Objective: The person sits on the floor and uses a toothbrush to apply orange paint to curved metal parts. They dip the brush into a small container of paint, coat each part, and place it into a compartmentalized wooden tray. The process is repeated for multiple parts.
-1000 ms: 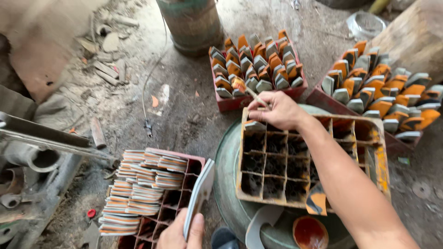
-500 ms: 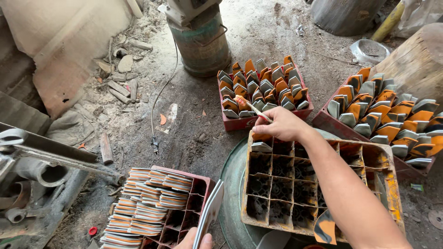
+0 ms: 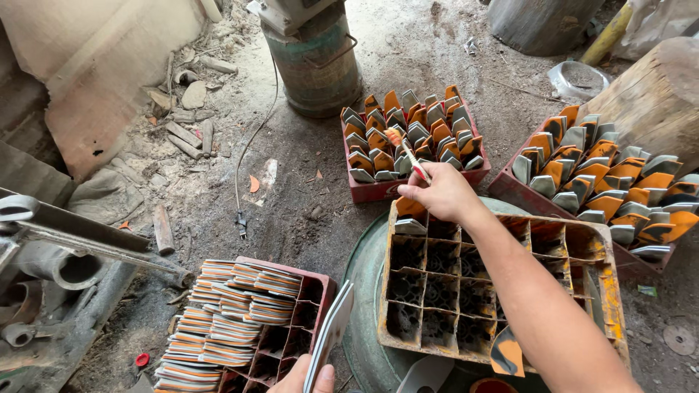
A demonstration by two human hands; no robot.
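Right hand [image 3: 443,193]: fingers pinched together on a thin brush [image 3: 406,151] with an orange-tipped head, handle slanting up and away from the knuckles. The hand rests at the far left corner of the yellow divided crate [image 3: 591,231], touching its rim; the forearm lies diagonally across the crate's empty cells.

Left hand [image 3: 306,377]: only thumb and part of the palm show at the bottom edge; closed on a flat grey-white blade piece [image 3: 331,333] standing upright, edge-on.

Yellow divided crate: sits on a round green drum top [image 3: 362,291]. One grey piece [image 3: 410,226] sits in the cell just below the right hand; an orange-and-black piece [image 3: 507,352] leans at the near edge beside the forearm.

Just beyond the right hand: red crate [image 3: 371,192] packed with upright orange and grey pieces, the brush tip over it.

To the right of the right hand: second red crate [image 3: 510,191], likewise filled, with a wooden log [image 3: 659,98] behind it.

Left of the left hand: red crate of stacked flat pieces [image 3: 233,313] with striped edges, touching the drum.

Further out: rusty metal can [image 3: 314,62] with a cord [image 3: 251,142] trailing over the dirt floor; metal machine parts [image 3: 51,255] far left; scattered wood scraps [image 3: 186,109]; small metal bowl [image 3: 579,78].
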